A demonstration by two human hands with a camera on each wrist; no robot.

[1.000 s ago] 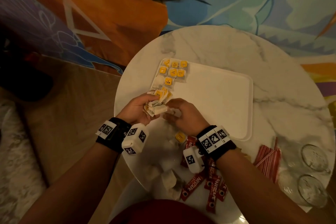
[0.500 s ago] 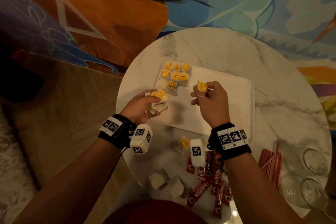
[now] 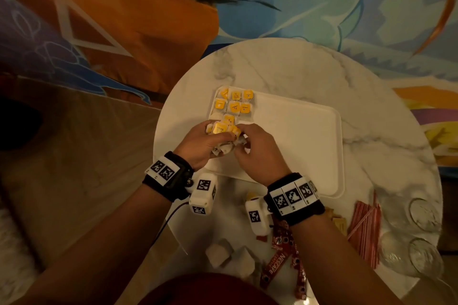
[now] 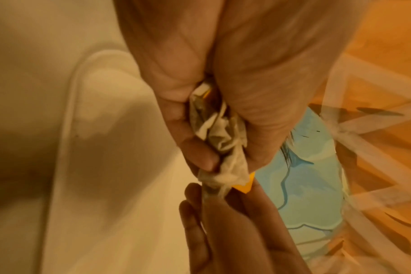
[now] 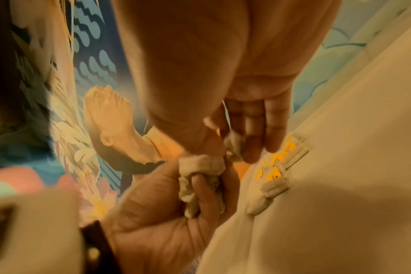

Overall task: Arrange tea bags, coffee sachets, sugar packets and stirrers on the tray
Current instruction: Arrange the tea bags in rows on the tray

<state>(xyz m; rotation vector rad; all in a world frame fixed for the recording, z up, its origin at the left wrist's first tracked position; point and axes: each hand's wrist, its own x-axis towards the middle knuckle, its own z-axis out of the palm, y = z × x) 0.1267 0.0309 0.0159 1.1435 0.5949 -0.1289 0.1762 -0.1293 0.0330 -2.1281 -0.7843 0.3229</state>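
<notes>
Left grip (image 3: 203, 142): fingers curled round a crumpled bunch of tea bags (image 3: 223, 131), yellow tags up, held over the tray's near-left part. Left wrist view shows the bunch (image 4: 219, 137) squeezed between palm and fingers. Right grip (image 3: 257, 153): thumb and fingertips pinch one bag (image 5: 235, 146) at the edge of the bunch, hands touching.

Tray (image 3: 297, 146): white, rectangular, on the round marble counter (image 3: 285, 67). Laid tea bags (image 3: 235, 104) sit in rows in its far-left corner, tags yellow, packed side by side; the rest of the tray floor is bare white.

Off the tray, near edge of counter: two loose tea bags (image 3: 228, 254) without visible tags, red coffee sachets (image 3: 280, 265) in a scattered heap under the right forearm, a bundle of red stirrers (image 3: 365, 230) to their right. Tan packets (image 3: 337, 220) partly hidden beside the right wristband; kind unclear. Two clear glasses (image 3: 421, 250) at the counter's right edge.
</notes>
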